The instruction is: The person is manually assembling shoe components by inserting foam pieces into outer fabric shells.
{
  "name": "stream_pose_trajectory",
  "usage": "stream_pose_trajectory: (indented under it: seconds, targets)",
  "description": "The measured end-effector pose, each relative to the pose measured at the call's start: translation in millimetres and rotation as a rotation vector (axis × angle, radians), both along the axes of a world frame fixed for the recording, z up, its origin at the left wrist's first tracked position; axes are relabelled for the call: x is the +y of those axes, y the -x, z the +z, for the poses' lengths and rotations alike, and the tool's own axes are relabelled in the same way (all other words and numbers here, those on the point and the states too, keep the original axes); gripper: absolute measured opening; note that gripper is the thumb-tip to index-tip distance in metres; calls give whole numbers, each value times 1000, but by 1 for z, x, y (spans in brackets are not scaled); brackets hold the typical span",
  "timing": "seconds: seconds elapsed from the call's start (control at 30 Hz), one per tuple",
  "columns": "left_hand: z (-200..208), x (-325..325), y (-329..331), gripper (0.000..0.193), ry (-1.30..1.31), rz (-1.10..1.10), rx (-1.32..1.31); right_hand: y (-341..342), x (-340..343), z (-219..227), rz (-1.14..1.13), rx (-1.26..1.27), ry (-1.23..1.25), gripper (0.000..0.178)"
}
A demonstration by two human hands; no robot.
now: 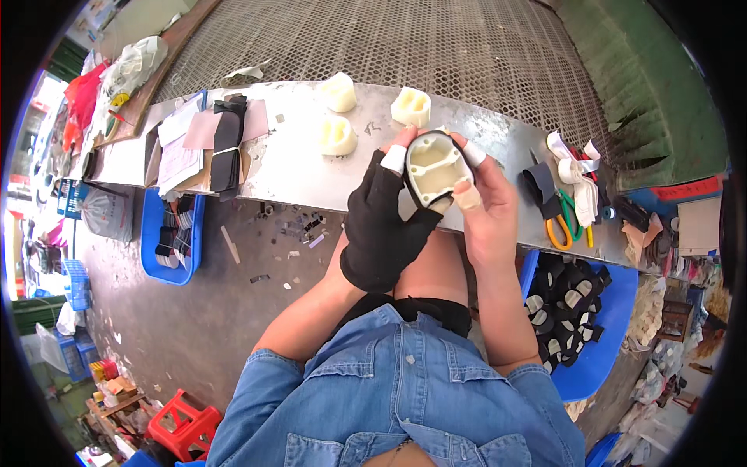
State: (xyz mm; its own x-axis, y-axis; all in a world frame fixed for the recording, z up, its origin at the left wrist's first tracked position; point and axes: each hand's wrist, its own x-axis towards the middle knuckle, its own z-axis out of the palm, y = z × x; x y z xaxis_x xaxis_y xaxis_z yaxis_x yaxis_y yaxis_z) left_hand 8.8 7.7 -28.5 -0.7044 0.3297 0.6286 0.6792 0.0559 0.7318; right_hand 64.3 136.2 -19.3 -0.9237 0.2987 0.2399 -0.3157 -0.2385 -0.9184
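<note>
Got a hollow cream block [433, 164] with a black rim [408, 179] gripped between both hands, right up against the view of the metal table [288, 170]. Steadying one side with the black-gloved left hand [385, 226], holding the other with the bare, tape-fingered right hand [492, 201]. Sharing table space with three more cream blocks [337, 136] just beyond, bundled black strips [227, 152] off left, and orange-and-green-handled scissors [561, 231] off right. Backed by brown mesh [373, 47]. Flanked lower down by a blue tub [615, 354] of black pieces [564, 311] and, over left, a red stool [187, 426].
</note>
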Motion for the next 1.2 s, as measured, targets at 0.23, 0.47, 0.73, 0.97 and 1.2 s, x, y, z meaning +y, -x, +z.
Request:
stream_pose_trajectory:
  seconds: [0.23,0.47,0.73,0.97,1.2]
  targets:
    - [1,2,-1,76,17,40,11,8,-18,-4,-93,110,51,44]
    - [9,-7,4,72,49,-62,-66,9,-13,-6,3,46,246,47]
    - [-3,-25,11,57,-601,-988,-1398,3,23,15,34,62,-311,58]
    - [9,-22,-6,48,-679,-842,-1686,7,26,34,370,-48,-532,105]
    - [5,-36,-10,44,-86,-803,-1023,3,27,30,256,173,-831,89]
